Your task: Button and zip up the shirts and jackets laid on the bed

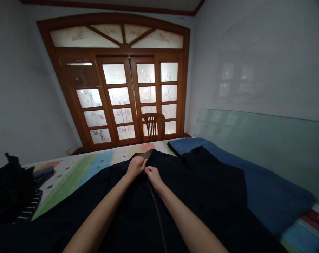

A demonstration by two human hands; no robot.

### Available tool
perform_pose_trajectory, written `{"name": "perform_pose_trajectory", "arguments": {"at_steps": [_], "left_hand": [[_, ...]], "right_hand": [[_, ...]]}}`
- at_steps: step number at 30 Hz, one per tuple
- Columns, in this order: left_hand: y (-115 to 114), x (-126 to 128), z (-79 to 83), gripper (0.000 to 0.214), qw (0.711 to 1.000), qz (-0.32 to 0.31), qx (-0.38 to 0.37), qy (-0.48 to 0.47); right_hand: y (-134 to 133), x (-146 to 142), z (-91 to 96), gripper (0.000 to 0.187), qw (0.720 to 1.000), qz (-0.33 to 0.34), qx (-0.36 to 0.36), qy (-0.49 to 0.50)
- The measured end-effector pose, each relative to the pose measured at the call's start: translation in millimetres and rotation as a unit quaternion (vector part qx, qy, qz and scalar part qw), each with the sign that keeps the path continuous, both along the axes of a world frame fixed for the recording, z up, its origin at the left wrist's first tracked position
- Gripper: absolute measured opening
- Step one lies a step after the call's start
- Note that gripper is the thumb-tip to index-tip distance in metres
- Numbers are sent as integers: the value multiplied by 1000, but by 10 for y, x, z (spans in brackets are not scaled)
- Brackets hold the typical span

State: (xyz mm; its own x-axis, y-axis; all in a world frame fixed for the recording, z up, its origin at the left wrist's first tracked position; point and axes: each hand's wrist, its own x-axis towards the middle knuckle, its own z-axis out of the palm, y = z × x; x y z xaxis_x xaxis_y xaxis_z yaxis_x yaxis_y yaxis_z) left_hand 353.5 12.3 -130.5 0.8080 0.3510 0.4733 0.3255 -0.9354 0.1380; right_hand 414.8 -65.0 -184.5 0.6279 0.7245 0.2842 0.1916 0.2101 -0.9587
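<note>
Black garment [133, 218], left hand [135, 167], right hand [153, 176]

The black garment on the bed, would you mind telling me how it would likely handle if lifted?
The black garment looks floppy, lying in soft folds over the bed. It is probably light, gathering between the left hand and right hand.

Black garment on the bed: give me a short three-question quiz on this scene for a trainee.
1. True or false: the left hand and right hand both touch the black garment.
2. What stands before the glazed wooden doors? A: a wooden chair; B: a floor lamp; C: a ladder.
3. What colour is the cloth right of the garment?

Key: 1 true; 2 A; 3 blue.
</note>
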Motion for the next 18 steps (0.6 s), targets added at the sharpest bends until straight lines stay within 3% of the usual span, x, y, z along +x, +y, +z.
{"name": "perform_pose_trajectory", "arguments": {"at_steps": [10,18], "left_hand": [[40,-47,218,36,989,-27,-131,69],[35,-48,286,38,987,-33,-149,44]], "right_hand": [[-76,-135,75,23,1000,26,13,3],[-96,-140,158,25,999,22,33,-7]]}}
